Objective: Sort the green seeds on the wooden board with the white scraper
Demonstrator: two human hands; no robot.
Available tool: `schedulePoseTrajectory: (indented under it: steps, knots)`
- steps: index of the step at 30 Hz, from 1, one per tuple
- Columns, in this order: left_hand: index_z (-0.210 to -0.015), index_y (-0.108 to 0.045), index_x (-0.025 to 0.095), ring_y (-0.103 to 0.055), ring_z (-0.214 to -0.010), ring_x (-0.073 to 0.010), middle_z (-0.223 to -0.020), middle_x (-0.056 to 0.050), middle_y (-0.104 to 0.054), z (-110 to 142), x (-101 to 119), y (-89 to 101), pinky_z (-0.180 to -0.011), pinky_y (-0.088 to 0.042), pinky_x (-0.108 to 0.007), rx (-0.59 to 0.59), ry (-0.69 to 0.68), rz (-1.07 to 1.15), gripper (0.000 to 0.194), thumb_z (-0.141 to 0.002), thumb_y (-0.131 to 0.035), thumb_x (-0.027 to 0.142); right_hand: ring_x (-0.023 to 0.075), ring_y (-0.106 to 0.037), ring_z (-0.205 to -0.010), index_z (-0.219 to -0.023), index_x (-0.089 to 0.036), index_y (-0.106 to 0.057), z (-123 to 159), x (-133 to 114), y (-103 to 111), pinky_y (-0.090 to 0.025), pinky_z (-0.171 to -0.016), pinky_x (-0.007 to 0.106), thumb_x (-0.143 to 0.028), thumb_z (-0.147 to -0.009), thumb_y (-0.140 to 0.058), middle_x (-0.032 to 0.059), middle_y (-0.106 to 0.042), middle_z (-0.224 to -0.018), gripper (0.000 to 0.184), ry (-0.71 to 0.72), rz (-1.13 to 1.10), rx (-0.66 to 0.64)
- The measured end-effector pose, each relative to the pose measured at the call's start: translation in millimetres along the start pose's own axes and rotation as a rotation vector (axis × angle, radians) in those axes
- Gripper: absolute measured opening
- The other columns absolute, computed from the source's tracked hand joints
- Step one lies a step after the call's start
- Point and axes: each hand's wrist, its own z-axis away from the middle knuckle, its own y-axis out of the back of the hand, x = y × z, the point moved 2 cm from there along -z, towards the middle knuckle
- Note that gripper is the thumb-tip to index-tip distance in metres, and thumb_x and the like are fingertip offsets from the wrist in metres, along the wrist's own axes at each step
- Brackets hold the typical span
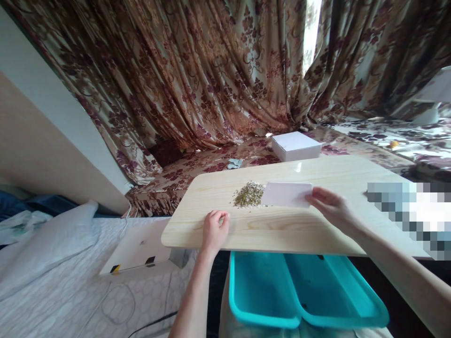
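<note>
A mixed heap of small green and pale grains, perhaps beans and rice (248,194), lies spread on the light wooden tabletop (197,225). My right hand (327,203) grips the right end of a flat white rectangular board (287,194). The board's left end reaches the heap's right side and hides part of it. Nearer the front edge, just left of and below the heap, my left hand (215,227) rests at the table with its fingers curled and thumb close to the forefinger. Whether anything small is in that pinch is hidden.
Below the table's front edge sits a turquoise two-compartment bin (299,314). A white box (296,146) stands behind the table. At left, a white case (141,249) lies on the bed (70,291), with cables nearby. Patterned curtains (211,70) hang behind.
</note>
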Motion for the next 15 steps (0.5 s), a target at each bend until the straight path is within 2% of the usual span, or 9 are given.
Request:
schedulePoseTrajectory:
  steps: [3,5,7,9,11,13,15]
  knots:
    - [-0.083,-0.063,0.018,-0.056,-0.092,-0.0214,-0.089,-0.006,-0.062,5.7,17.6,1.2,-0.088,-0.044,-0.043,-0.027,-0.065,-0.035,0.017,-0.089,-0.051,0.029,0.0249,-0.065,-0.086,-0.088,-0.02,-0.067,-12.9,-8.0,-8.8,-0.052,-0.079,0.037,-0.06,-0.064,-0.066,0.0076,-0.073,-0.086,0.046,0.006,-0.042,-0.017]
    - [-0.086,-0.063,0.02,-0.055,-0.096,-0.0233,-0.092,-0.008,-0.062,18.0,41.5,1.3,-0.092,-0.042,-0.044,-0.067,-0.121,-0.036,0.017,-0.089,-0.049,0.028,0.0249,-0.065,-0.084,-0.088,-0.021,-0.068,-21.2,-9.6,-11.7,-0.053,-0.078,0.037,-0.059,-0.064,-0.066,0.007,-0.073,-0.084,0.045,0.008,-0.05,-0.043]
    - [-0.09,-0.064,0.022,-0.055,-0.097,-0.022,-0.096,-0.007,-0.062,39.3,70.3,-3.3,-0.09,-0.044,-0.038,-0.154,-0.186,-0.015,0.016,-0.088,-0.05,0.028,0.0249,-0.066,-0.084,-0.087,-0.021,-0.068,-27.4,-8.7,-12.0,-0.053,-0.077,0.037,-0.059,-0.064,-0.066,0.0068,-0.073,-0.083,0.044,-0.001,-0.045,-0.068]
    - [-0.091,-0.065,0.025,-0.057,-0.096,-0.0188,-0.101,-0.004,-0.063,65.0,96.7,-15.1,-0.088,-0.046,-0.031,-0.302,-0.267,0.024,0.012,-0.085,-0.056,0.029,0.0248,-0.065,-0.084,-0.085,-0.021,-0.068,-30.8,-6.6,-10.5,-0.053,-0.077,0.037,-0.058,-0.064,-0.067,0.0069,-0.073,-0.082,0.042,-0.016,-0.042,-0.087]
    - [-0.099,-0.065,0.025,-0.055,-0.103,-0.0182,-0.111,-0.004,-0.062,89.3,114.1,-33.4,-0.095,-0.041,-0.03,-0.539,-0.415,0.075,0.018,-0.083,-0.06,0.031,0.0245,-0.065,-0.085,-0.083,-0.021,-0.068,-32.1,-4.6,-8.1,-0.052,-0.078,0.036,-0.058,-0.062,-0.068,0.0069,-0.072,-0.083,0.042,-0.032,-0.046,-0.096]
    - [-0.101,-0.065,0.024,-0.054,-0.107,-0.018,-0.111,-0.003,-0.063,106.7,118.1,-52.3,-0.1,-0.036,-0.029,-0.736,-0.572,0.071,0.025,-0.08,-0.064,0.038,0.0239,-0.065,-0.084,-0.081,-0.021,-0.067,-32.2,-3.3,-5.6,-0.052,-0.079,0.036,-0.058,-0.061,-0.068,0.0064,-0.072,-0.083,0.042,-0.045,-0.05,-0.106]
    - [-0.102,-0.064,0.022,-0.055,-0.105,-0.0184,-0.102,-0.004,-0.067,116.2,110.2,-67.9,-0.102,-0.034,-0.031,-0.91,-0.66,-0.004,0.033,-0.08,-0.062,0.048,0.0234,-0.065,-0.082,-0.079,-0.021,-0.066,-32.0,-3.0,-3.5,-0.051,-0.079,0.036,-0.057,-0.061,-0.068,0.0061,-0.072,-0.082,0.041,-0.053,-0.048,-0.121]
